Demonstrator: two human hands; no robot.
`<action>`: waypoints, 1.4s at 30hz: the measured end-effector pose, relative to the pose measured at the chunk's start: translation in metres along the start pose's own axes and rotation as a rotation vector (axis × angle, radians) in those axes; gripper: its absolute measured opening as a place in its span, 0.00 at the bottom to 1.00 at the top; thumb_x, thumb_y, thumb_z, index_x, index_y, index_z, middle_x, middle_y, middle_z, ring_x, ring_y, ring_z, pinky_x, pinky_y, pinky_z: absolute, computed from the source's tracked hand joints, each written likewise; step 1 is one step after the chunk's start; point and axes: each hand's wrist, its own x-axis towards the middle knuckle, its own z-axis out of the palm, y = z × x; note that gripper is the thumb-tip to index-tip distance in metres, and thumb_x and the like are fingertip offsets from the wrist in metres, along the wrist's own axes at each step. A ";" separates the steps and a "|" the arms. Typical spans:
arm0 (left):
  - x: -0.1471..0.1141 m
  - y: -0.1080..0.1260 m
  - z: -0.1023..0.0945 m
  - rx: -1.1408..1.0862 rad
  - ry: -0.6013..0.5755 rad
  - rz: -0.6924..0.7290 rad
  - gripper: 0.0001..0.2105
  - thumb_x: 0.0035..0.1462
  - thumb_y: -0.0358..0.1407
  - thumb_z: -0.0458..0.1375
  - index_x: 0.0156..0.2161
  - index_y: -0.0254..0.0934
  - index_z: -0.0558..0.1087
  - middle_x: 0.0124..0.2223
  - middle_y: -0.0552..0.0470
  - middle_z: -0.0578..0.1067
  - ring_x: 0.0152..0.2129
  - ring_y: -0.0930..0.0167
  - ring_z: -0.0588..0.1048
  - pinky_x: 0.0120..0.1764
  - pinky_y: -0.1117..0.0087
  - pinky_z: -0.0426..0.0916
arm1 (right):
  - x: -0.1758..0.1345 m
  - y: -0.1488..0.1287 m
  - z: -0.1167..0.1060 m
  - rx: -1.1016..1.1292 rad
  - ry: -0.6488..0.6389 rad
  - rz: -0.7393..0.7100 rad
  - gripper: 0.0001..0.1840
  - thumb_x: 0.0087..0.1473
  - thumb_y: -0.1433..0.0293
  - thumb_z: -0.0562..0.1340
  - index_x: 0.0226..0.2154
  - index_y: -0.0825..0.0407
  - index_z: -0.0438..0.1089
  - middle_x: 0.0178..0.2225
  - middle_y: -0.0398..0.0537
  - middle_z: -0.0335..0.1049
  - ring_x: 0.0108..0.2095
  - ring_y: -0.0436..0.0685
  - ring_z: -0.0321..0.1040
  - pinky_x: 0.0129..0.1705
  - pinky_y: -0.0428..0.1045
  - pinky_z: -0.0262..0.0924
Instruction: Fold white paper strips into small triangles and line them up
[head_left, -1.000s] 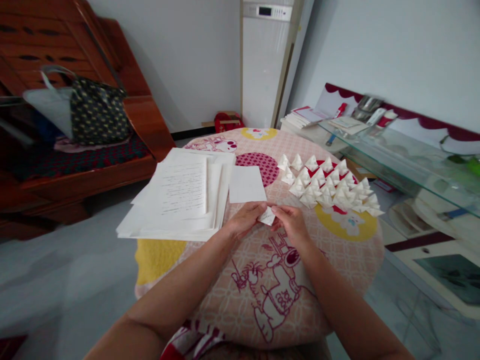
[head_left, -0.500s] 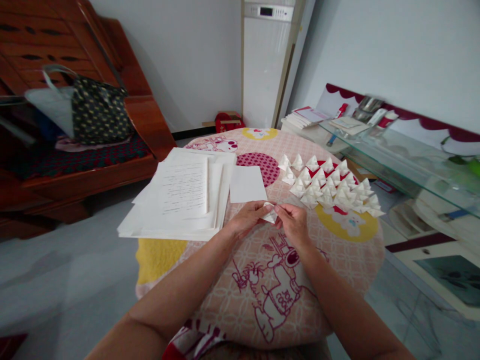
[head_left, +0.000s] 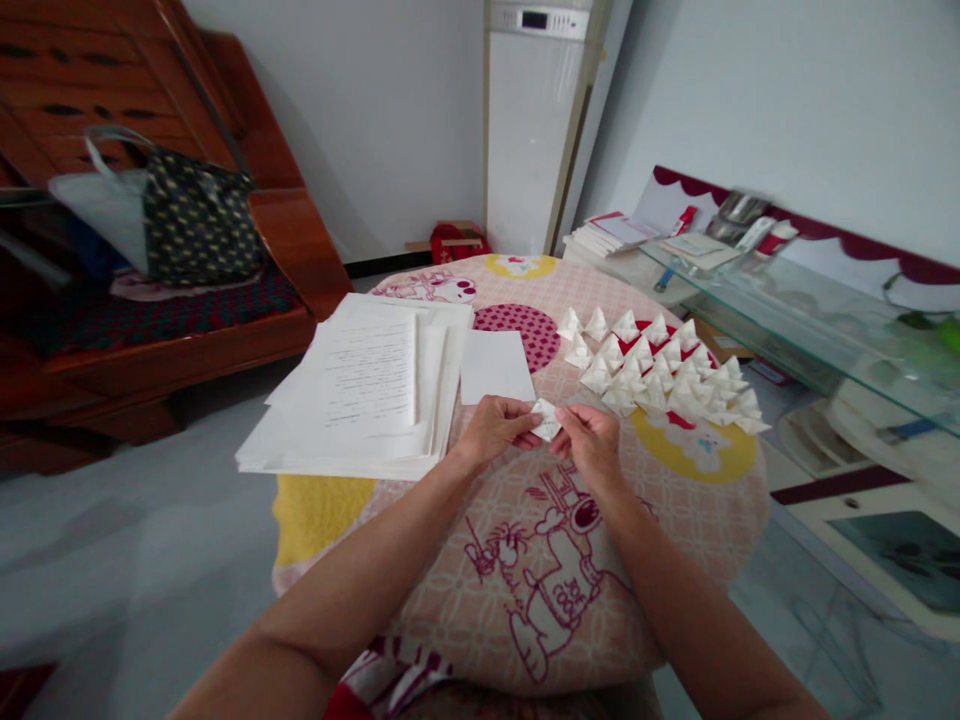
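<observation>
A small folded paper [head_left: 547, 420] is pinched by the left hand [head_left: 489, 432] and the right hand [head_left: 595, 440] over a pink patterned tablecloth [head_left: 465, 615]. A white sheet [head_left: 495, 367] is laid just beyond, beside a stack of papers [head_left: 352, 385], while white folded shapes [head_left: 658, 378] are massed in rows at right. A dark patterned bag [head_left: 199, 225] is seen resting on a wooden bench [head_left: 176, 348].

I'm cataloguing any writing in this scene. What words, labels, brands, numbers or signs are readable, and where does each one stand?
"JOE COO", blurred and possibly missing a letter: shirt of the cartoon figure on the tablecloth.
Top sheet of the paper stack: lines of text, too small to read.
Folded paper: faint marks, unreadable.
Control panel on the tall white unit: marks too small.
</observation>
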 end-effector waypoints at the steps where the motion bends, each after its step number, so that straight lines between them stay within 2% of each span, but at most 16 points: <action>1: 0.000 0.001 -0.001 -0.001 -0.011 -0.004 0.17 0.44 0.45 0.74 0.29 0.31 0.80 0.25 0.50 0.79 0.22 0.73 0.77 0.28 0.75 0.71 | 0.000 -0.001 0.000 0.004 -0.002 0.010 0.20 0.53 0.52 0.64 0.23 0.51 0.71 0.13 0.42 0.68 0.12 0.51 0.62 0.15 0.45 0.56; 7: 0.001 -0.002 -0.004 0.026 -0.041 0.000 0.18 0.41 0.44 0.75 0.28 0.30 0.78 0.22 0.53 0.76 0.17 0.77 0.72 0.23 0.76 0.66 | 0.000 -0.004 0.000 0.036 -0.073 0.104 0.20 0.49 0.52 0.66 0.23 0.52 0.70 0.12 0.42 0.67 0.11 0.50 0.62 0.13 0.43 0.55; 11: 0.003 -0.003 -0.003 0.041 -0.034 -0.002 0.16 0.44 0.42 0.73 0.27 0.30 0.77 0.21 0.53 0.74 0.16 0.79 0.69 0.21 0.77 0.62 | 0.000 -0.008 0.002 0.097 -0.103 0.167 0.20 0.45 0.51 0.68 0.24 0.52 0.70 0.13 0.42 0.68 0.11 0.51 0.65 0.12 0.43 0.55; 15: 0.004 -0.002 -0.004 0.010 0.041 0.013 0.14 0.45 0.40 0.71 0.25 0.31 0.74 0.20 0.55 0.73 0.15 0.79 0.68 0.21 0.77 0.61 | -0.002 -0.013 0.003 0.134 -0.240 0.286 0.23 0.44 0.49 0.68 0.24 0.53 0.70 0.19 0.48 0.74 0.13 0.52 0.68 0.11 0.43 0.55; 18: 0.005 -0.001 -0.005 0.007 0.082 0.040 0.13 0.45 0.38 0.69 0.23 0.32 0.72 0.20 0.55 0.73 0.14 0.80 0.67 0.21 0.77 0.60 | -0.002 -0.013 0.003 0.133 -0.320 0.329 0.23 0.44 0.50 0.68 0.25 0.54 0.71 0.20 0.49 0.75 0.14 0.52 0.69 0.11 0.42 0.56; 25: 0.006 -0.001 -0.006 0.034 0.076 0.021 0.13 0.47 0.39 0.68 0.24 0.33 0.71 0.20 0.55 0.72 0.15 0.79 0.67 0.21 0.77 0.59 | -0.002 -0.013 0.002 0.125 -0.334 0.315 0.20 0.44 0.53 0.67 0.24 0.54 0.71 0.19 0.47 0.74 0.14 0.51 0.69 0.12 0.42 0.55; 32: 0.009 -0.004 -0.008 0.029 0.019 -0.007 0.16 0.50 0.45 0.68 0.26 0.32 0.73 0.20 0.55 0.72 0.14 0.80 0.65 0.19 0.77 0.57 | -0.004 -0.016 0.002 0.077 -0.327 0.246 0.19 0.43 0.54 0.66 0.18 0.53 0.68 0.15 0.43 0.68 0.10 0.49 0.62 0.11 0.42 0.52; 39: 0.009 -0.009 -0.007 0.077 0.135 0.094 0.16 0.51 0.41 0.67 0.22 0.34 0.69 0.18 0.57 0.70 0.13 0.78 0.66 0.19 0.76 0.58 | -0.004 -0.019 0.003 0.097 -0.342 0.278 0.19 0.42 0.53 0.67 0.20 0.52 0.69 0.17 0.44 0.70 0.13 0.52 0.67 0.13 0.43 0.57; 42: 0.007 -0.006 -0.004 0.070 0.164 0.096 0.17 0.51 0.42 0.67 0.21 0.35 0.67 0.17 0.58 0.69 0.12 0.78 0.66 0.19 0.76 0.57 | -0.003 -0.020 0.003 0.067 -0.327 0.251 0.17 0.42 0.56 0.66 0.18 0.52 0.68 0.15 0.43 0.68 0.12 0.50 0.64 0.13 0.43 0.54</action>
